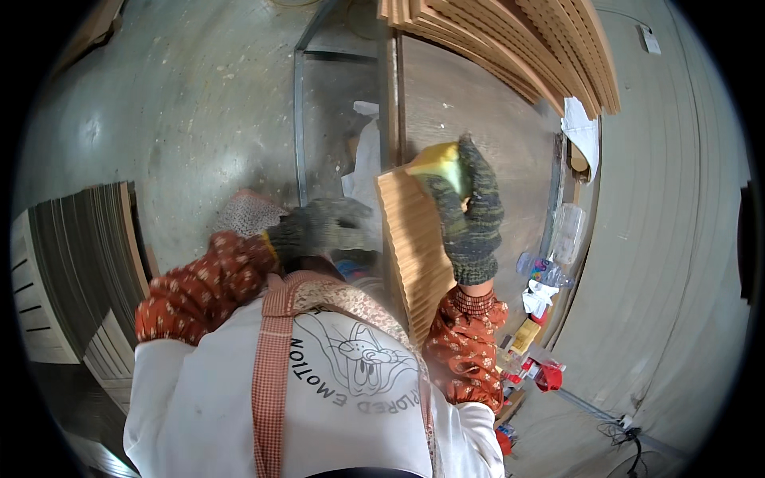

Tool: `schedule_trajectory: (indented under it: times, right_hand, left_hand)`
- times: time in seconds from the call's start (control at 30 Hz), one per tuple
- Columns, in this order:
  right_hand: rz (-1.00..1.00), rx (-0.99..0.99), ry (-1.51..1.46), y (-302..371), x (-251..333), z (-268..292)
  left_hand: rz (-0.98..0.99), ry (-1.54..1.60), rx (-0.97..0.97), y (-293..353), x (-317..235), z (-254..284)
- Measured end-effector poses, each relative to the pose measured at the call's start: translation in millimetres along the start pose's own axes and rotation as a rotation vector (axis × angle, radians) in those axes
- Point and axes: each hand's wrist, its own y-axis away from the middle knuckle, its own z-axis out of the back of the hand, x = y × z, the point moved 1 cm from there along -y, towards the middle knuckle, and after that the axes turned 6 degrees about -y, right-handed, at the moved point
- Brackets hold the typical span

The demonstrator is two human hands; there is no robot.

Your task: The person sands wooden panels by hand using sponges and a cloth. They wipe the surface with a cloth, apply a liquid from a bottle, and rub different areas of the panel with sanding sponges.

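Note:
My right hand [470, 215], in a dark grey knitted glove, is closed on a yellow pad [434, 162]; whether it is a sponge or a folded cloth I cannot tell. The pad is at the far end of a ribbed, light brown wooden panel [416, 247], which lies along the left edge of the workbench [522, 159]. To the left of the panel is my left hand [327, 229], gloved alike and slightly smeared by motion. Its fingers are stretched out and apart, with nothing seen in them.
Stacked ribbed wooden panels [510, 48] cover the bench's far end. Along its right side lie a clear plastic bottle [568, 233], a white cloth [581, 139] and small items. A metal frame [300, 127] stands left of the bench; dark stacked boards [84, 247] are farther left.

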Motion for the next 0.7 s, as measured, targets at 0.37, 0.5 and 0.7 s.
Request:
schedule_trajectory:
  times: [0.37, 0.5, 0.7]
  right_hand:
    - [0.318, 0.351, 0.657, -27, 27, -36]
    - [0.521, 0.273, 0.758, -32, -3, -4]
    - [-0.107, -0.049, 0.605, -55, -77, 85]
  left_hand:
    - [0.402, -0.103, 0.402, -24, -23, -30]
    - [0.907, 0.482, 0.209, -6, -30, -34]
    - [0.868, 0.43, 0.277, -8, -53, -19]
